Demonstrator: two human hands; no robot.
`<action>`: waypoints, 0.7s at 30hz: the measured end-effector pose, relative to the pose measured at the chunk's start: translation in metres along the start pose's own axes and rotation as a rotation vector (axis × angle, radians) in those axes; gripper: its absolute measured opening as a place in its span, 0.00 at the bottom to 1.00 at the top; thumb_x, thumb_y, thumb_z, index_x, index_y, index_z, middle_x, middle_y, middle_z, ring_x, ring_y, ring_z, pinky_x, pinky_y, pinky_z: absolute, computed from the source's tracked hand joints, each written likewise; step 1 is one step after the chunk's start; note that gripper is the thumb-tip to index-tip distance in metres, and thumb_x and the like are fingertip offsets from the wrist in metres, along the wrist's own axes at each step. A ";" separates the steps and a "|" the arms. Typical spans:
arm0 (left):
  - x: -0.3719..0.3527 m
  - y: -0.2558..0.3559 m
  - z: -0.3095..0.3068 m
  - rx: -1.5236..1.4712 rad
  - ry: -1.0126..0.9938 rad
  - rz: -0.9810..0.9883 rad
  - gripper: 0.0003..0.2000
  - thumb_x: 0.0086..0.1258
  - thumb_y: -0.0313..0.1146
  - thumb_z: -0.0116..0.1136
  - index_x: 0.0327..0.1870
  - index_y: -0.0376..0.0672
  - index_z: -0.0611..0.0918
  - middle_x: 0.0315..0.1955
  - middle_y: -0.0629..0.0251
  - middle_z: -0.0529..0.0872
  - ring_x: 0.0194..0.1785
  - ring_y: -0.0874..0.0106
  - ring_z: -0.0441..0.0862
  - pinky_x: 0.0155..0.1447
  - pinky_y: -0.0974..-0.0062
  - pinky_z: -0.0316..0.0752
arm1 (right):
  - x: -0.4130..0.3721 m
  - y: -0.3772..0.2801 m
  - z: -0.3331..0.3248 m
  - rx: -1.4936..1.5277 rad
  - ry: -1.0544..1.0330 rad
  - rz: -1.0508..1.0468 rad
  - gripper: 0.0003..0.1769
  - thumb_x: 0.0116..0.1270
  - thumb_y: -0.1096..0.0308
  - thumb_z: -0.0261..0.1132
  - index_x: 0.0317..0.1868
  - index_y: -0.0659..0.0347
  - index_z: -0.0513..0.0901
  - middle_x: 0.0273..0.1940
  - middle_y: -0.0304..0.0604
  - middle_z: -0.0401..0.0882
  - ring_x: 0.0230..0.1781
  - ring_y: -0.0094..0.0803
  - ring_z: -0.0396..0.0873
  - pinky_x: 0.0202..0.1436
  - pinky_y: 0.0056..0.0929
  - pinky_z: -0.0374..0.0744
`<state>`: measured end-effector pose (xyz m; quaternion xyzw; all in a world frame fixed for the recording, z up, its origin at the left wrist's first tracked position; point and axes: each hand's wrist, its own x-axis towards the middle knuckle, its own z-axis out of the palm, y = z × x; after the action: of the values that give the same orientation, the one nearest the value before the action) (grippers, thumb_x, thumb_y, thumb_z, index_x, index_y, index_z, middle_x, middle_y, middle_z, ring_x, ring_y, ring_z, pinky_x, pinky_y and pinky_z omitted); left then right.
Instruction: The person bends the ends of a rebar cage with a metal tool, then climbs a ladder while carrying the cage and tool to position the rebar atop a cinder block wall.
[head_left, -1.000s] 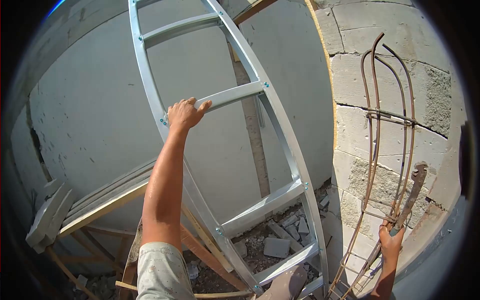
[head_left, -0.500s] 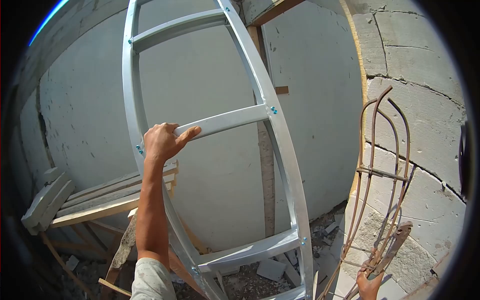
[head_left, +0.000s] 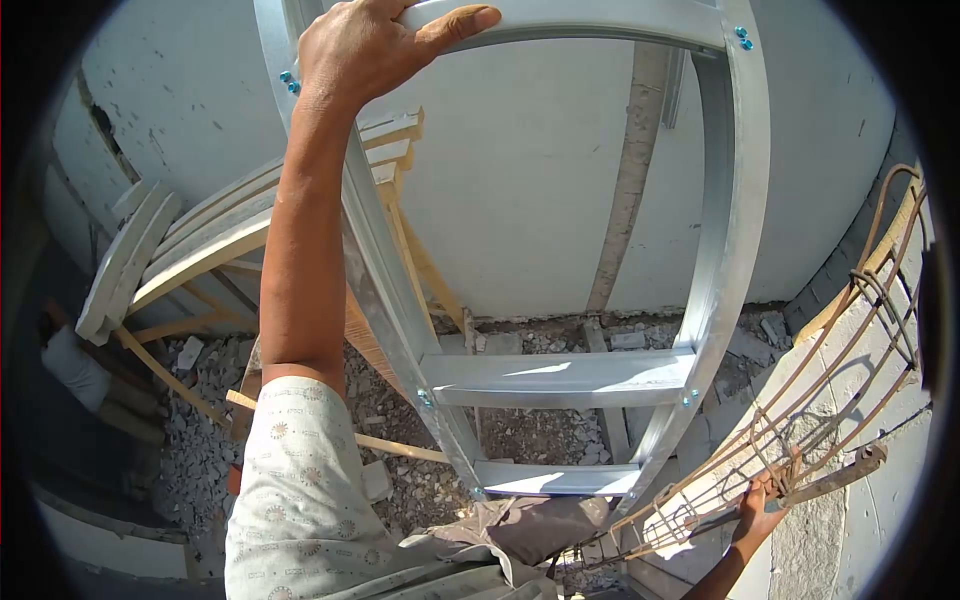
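My left hand (head_left: 365, 50) is closed around a rung (head_left: 590, 20) of the metal ladder (head_left: 745, 200), its thumb lying along the rung's upper side. The ladder stands in front of me, with its lower rungs (head_left: 560, 375) above the ground and blue bolts at the joints. Low on the right, my right hand (head_left: 762, 508) is closed around a rusty rebar cage (head_left: 800, 395) of long bent rods with wire ties. A long rusty metal tool (head_left: 835, 477) with a jaw-like end sticks out of the same hand. The cage leans along the block wall.
Wooden boards (head_left: 215, 240) lie on a timber trestle to the left. Rubble (head_left: 540, 425) covers the ground beneath the ladder. A wooden pole (head_left: 632, 180) leans on the grey wall behind. White blocks (head_left: 855, 540) form the right side. Another person (head_left: 75, 365) is in the shade at far left.
My view has tilted down and come closer to the ladder, so the lower rungs and ground show more. Both hands keep their grips; the rebar cage now leans further to the right.
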<state>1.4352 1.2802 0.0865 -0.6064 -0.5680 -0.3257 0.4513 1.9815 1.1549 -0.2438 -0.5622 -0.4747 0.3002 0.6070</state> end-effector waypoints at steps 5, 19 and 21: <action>0.010 -0.028 0.023 -0.271 -0.391 -0.345 0.70 0.41 0.85 0.56 0.72 0.23 0.55 0.72 0.33 0.55 0.76 0.43 0.57 0.76 0.46 0.57 | -0.021 -0.009 -0.011 0.079 0.011 -0.179 0.29 0.69 0.66 0.65 0.68 0.63 0.68 0.38 0.36 0.75 0.25 0.17 0.67 0.23 0.15 0.63; 0.003 -0.015 0.017 0.081 -0.201 -0.008 0.53 0.56 0.74 0.56 0.63 0.24 0.69 0.59 0.36 0.73 0.61 0.42 0.72 0.63 0.49 0.70 | -0.051 -0.020 -0.105 -0.031 0.184 -0.130 0.24 0.68 0.66 0.66 0.59 0.70 0.74 0.43 0.45 0.78 0.34 0.24 0.75 0.24 0.18 0.69; 0.007 -0.016 0.009 0.173 -0.150 0.023 0.49 0.59 0.71 0.56 0.61 0.24 0.72 0.55 0.36 0.77 0.58 0.42 0.75 0.60 0.49 0.73 | -0.046 -0.033 -0.089 -0.030 0.158 -0.161 0.26 0.67 0.65 0.67 0.61 0.70 0.72 0.42 0.45 0.77 0.35 0.26 0.75 0.23 0.18 0.69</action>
<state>1.4196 1.2901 0.0920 -0.5942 -0.6191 -0.2239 0.4621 2.0401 1.0718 -0.2160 -0.5532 -0.4733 0.1980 0.6563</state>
